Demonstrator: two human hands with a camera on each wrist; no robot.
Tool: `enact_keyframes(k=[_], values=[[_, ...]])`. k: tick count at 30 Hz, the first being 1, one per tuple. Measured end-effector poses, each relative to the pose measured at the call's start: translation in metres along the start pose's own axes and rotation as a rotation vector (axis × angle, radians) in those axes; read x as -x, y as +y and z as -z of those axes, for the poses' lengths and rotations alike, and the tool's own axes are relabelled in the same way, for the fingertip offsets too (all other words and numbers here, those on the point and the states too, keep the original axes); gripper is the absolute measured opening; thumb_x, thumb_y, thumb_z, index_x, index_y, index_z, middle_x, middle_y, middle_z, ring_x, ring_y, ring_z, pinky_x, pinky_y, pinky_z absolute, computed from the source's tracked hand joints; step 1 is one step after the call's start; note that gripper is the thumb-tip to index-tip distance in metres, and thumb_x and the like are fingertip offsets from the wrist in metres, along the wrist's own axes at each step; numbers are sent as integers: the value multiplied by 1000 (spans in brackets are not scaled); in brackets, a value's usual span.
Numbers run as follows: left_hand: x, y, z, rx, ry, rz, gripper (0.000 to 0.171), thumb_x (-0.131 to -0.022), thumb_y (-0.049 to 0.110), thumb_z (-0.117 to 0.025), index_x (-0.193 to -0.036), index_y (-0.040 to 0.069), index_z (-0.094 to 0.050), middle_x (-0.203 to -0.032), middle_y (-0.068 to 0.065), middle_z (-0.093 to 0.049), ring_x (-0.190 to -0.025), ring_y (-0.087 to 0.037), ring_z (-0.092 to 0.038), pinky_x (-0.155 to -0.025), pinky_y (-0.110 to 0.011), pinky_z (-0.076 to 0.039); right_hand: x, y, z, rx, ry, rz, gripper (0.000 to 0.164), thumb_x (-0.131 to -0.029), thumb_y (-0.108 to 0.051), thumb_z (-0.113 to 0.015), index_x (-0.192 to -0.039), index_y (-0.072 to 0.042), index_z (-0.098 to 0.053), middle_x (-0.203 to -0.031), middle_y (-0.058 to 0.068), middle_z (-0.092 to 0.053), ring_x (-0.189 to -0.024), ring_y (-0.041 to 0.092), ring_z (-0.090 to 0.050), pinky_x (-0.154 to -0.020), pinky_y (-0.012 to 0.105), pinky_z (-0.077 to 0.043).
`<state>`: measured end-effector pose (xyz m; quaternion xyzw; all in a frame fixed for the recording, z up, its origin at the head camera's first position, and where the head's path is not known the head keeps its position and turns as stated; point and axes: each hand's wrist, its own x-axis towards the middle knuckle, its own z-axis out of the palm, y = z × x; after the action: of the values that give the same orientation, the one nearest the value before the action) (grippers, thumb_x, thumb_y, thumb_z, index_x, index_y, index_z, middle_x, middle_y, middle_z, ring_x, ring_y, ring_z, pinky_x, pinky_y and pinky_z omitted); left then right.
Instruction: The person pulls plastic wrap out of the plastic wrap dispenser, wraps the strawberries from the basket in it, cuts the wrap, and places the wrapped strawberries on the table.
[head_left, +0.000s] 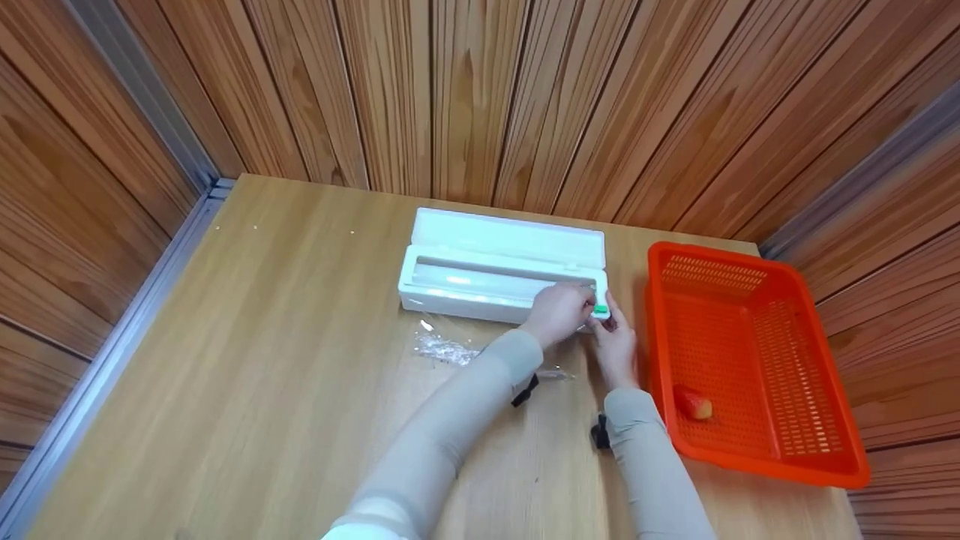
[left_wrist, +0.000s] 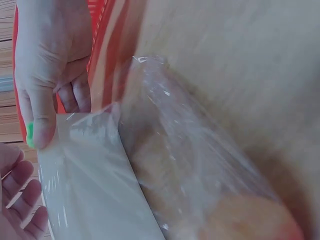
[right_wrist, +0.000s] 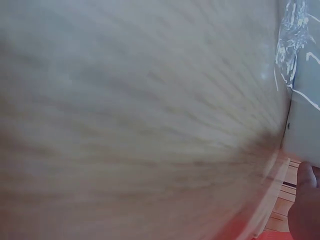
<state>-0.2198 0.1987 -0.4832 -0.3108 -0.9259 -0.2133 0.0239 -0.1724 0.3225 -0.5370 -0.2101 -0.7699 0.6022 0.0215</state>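
Note:
A white cling film dispenser (head_left: 465, 306) stands with its lid raised and a film roll (head_left: 480, 281) inside. My right hand (head_left: 616, 346) grips the dispenser's right end, thumb on the front near a green slider (head_left: 601, 309). Beside the slider is my left hand (head_left: 559, 309), fingers curled over the top; whether they pinch anything is unclear. Clear cling film (head_left: 444, 349) spreads from the dispenser's front onto the table, partly behind my left forearm. A yellow and red fruit (left_wrist: 250, 220) shows through the film in the left wrist view; the forearm hides it in the head view.
An orange plastic basket (head_left: 660, 352) stands right of my right arm, with a red and yellow fruit (head_left: 693, 403) in it. Wood-panelled walls (head_left: 465, 97) bound the wooden table (head_left: 247, 360). Small white specks lie at the table's far left.

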Motion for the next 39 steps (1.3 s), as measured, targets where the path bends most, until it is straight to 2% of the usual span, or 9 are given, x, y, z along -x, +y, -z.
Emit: enact_keyframes(k=[2, 6, 11, 17, 21, 25, 29, 34, 39], values=[[-3, 1, 0, 15, -29, 34, 16, -86, 28, -53, -95, 21, -63, -88, 9, -64, -80, -10, -58, -70, -25, -47, 3, -1, -3, 20, -12, -20, 63, -73, -46, -57, -126, -53, -25, -141, -15, -30, -128, 9, -34, -101, 28, -35], [-6, 2, -2, -3, -58, 65, 19, -85, 32, -53, -99, 23, -62, -93, 9, -63, -83, -10, -57, -71, -25, -46, 6, -4, -6, 43, -15, -14, 60, -78, -42, -55, -128, -51, -24, -142, -14, -30, -128, 10, -34, -101, 30, -35], [-8, 4, -3, -69, -77, 48, 18, -85, 33, -53, -99, 26, -62, -97, 11, -60, -85, -9, -54, -70, -26, -46, 6, -5, -6, 23, -7, -1, 60, -80, -37, -55, -131, -47, -25, -142, -12, -30, -128, 11, -34, -101, 31, -35], [-11, 6, -2, -89, -102, 44, 16, -87, 29, -50, -98, 24, -61, -93, 10, -59, -82, -9, -54, -69, -24, -46, 4, -4, -2, 12, -11, -61, 63, -72, -46, -58, -125, -55, -24, -141, -19, -28, -129, 8, -32, -102, 28, -34], [-10, 7, -1, -113, -91, 31, 16, -88, 26, -50, -98, 21, -61, -94, 8, -62, -84, -11, -57, -70, -25, -49, 3, -4, -2, 8, 19, -26, 62, -77, -36, -58, -128, -50, -27, -141, -14, -31, -128, 9, -34, -101, 28, -36], [-8, 8, 0, -158, -80, 5, 19, -85, 22, -54, -102, 19, -61, -102, 6, -62, -88, -12, -59, -74, -26, -50, 2, -4, -2, -25, 16, -17, 61, -80, -29, -59, -130, -47, -28, -142, -11, -30, -129, 10, -33, -100, 29, -36], [-7, 8, 1, -196, -104, -18, 30, -82, 22, -58, -112, 17, -58, -113, 5, -59, -93, -13, -59, -77, -24, -50, 1, -4, -1, -45, -4, -58, 62, -78, -33, -59, -128, -50, -27, -143, -14, -27, -130, 9, -29, -103, 30, -34], [-6, 9, 3, -179, -142, -5, 36, -85, 22, -56, -120, 16, -53, -119, 4, -56, -102, -13, -56, -85, -24, -47, 3, -8, -1, -42, -13, -54, 63, -77, -33, -60, -130, -47, -27, -143, -13, -28, -130, 9, -30, -103, 31, -33], [-5, 9, 4, -163, -147, 5, 36, -88, 19, -51, -124, 16, -49, -126, 3, -51, -109, -13, -53, -89, -23, -45, 7, -13, 0, -45, -12, -62, 66, -75, -35, -61, -130, -47, -27, -143, -13, -27, -131, 9, -29, -104, 31, -32]])
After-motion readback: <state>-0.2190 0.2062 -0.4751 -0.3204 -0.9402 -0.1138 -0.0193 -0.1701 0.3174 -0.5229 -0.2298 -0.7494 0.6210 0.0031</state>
